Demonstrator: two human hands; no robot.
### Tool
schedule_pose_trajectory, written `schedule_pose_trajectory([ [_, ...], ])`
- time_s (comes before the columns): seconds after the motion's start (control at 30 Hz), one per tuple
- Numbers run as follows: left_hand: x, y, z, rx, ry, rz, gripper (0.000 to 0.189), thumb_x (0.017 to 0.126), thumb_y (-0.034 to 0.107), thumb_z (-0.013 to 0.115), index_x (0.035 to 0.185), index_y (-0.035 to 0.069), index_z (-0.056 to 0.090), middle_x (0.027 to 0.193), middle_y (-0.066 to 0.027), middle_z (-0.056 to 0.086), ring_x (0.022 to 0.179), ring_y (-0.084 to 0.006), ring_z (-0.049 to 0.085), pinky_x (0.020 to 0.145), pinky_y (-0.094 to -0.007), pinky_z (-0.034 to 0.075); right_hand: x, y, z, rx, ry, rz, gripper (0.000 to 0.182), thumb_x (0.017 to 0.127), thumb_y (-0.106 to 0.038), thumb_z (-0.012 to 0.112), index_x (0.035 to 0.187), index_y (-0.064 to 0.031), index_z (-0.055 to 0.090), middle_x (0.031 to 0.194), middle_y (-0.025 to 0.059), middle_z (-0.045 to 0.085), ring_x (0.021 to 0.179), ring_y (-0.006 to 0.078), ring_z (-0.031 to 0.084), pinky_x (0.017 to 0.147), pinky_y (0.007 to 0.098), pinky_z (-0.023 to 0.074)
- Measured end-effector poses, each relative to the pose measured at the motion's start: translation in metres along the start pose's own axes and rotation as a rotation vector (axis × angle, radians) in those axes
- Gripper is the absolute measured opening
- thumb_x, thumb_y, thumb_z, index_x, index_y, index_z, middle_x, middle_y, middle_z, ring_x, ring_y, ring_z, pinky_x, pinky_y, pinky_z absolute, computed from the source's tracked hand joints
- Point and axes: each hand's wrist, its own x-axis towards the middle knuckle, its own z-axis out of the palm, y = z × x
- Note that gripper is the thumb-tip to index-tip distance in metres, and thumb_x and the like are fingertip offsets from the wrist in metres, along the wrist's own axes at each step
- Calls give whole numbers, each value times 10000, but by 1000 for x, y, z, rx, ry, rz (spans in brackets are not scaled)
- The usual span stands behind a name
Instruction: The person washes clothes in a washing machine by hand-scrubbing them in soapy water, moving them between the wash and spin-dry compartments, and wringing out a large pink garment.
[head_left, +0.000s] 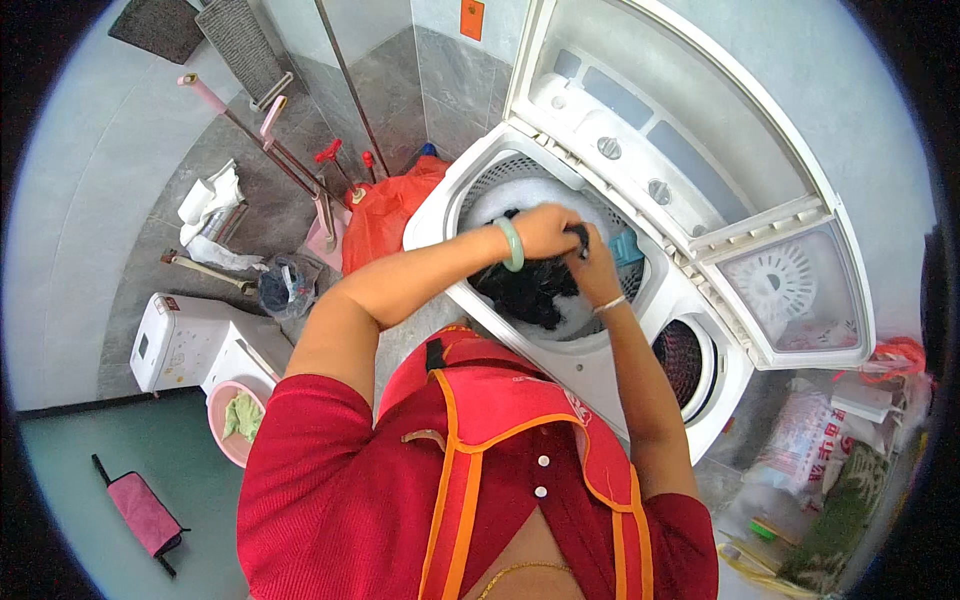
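Note:
A twin-tub washing machine (585, 367) stands before me with its lids raised. Its larger drum holds sudsy water, a wet black garment (517, 289) and a blue plastic part (626, 247) at the inner wall. Above the drum, my left hand (551, 231), with a pale green bangle at the wrist, grips a bunched piece of black cloth (580, 236). My right hand (592, 264) pinches the same piece from the other side, close against the left fingers. Whether this piece joins the garment below is hidden by my hands.
Dark textile shows in the smaller spin tub (679, 360). Left of the machine are a red plastic bag (390, 214), long-handled tools and a lidless bin (286, 285). A toilet (240, 345) and a pink basin (217, 431) stand further left. Bags (799, 442) lie at the right.

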Motion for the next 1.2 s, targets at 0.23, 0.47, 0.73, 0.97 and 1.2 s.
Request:
schedule_pose_trajectory([
  [0.23, 16, 4, -51, -173, 76, -46, 171, 688, 66, 583, 830, -28, 566, 654, -88, 570, 607, -144, 525, 595, -280, 422, 43, -42, -65, 555, 149, 243, 161, 704, -40, 529, 849, 31, 533, 717, 23, 559, 670, 107, 508, 621, 228, 417],
  [0.47, 17, -20, -24, 123, 223, -108, 236, 714, 95, 525, 942, 41, 559, 805, -188, 579, 763, -311, 561, 696, -346, 420, 64, -91, -92, 282, 193, -2, 154, 670, 17, 519, 822, 24, 545, 759, 38, 571, 690, 100, 514, 635, 215, 415],
  [0.73, 30, -64, -26, -119, 302, -132, 209, 737, 119, 504, 897, 0, 563, 779, -197, 580, 731, -301, 567, 695, -342, 426, 86, -167, -181, 318, 390, -72, 207, 678, -4, 527, 878, 32, 566, 780, 52, 580, 664, 98, 525, 598, 194, 415],
  [0.97, 19, -104, -52, -116, 258, -162, 218, 741, 82, 471, 915, -17, 555, 722, -146, 569, 682, -223, 535, 660, -321, 419, 78, -177, -228, -181, 350, -115, 220, 684, -17, 528, 900, 7, 566, 793, 87, 604, 689, 100, 546, 612, 201, 424],
  [1.2, 11, -129, -84, 20, 235, -226, 203, 772, 85, 481, 922, -26, 562, 745, -33, 568, 689, -110, 495, 659, -253, 411, 68, -122, -237, -549, 236, -97, 204, 634, -95, 558, 833, -50, 561, 700, 139, 561, 646, 236, 548, 623, 310, 424],
])
